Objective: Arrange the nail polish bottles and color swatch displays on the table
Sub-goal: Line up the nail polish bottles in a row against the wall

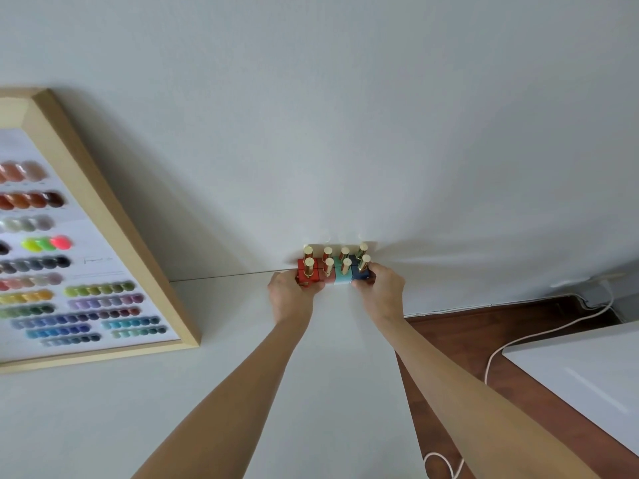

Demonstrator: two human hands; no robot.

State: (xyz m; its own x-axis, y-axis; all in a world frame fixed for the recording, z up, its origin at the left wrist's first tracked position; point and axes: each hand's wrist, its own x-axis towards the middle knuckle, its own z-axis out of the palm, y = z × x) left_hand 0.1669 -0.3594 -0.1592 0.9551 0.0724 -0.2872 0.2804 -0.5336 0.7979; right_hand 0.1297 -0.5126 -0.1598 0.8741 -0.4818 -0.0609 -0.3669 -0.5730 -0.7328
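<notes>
Several square nail polish bottles with gold caps stand in two tight rows against the wall at the far edge of the white table point(207, 392). The front row holds a red bottle point(307, 275), a pink bottle point(328, 277), a light blue bottle point(343, 279) and a dark blue bottle point(360, 273). My left hand point(289, 294) grips the red end of the block. My right hand point(380, 291) grips the dark blue end. A wood-framed color swatch display point(103, 216) leans against the wall at the left, showing rows of colored nail tips.
The table's right edge drops to a brown wooden floor point(460, 340). A white cable point(539, 331) runs across the floor. Another white surface point(587, 371) sits at the right.
</notes>
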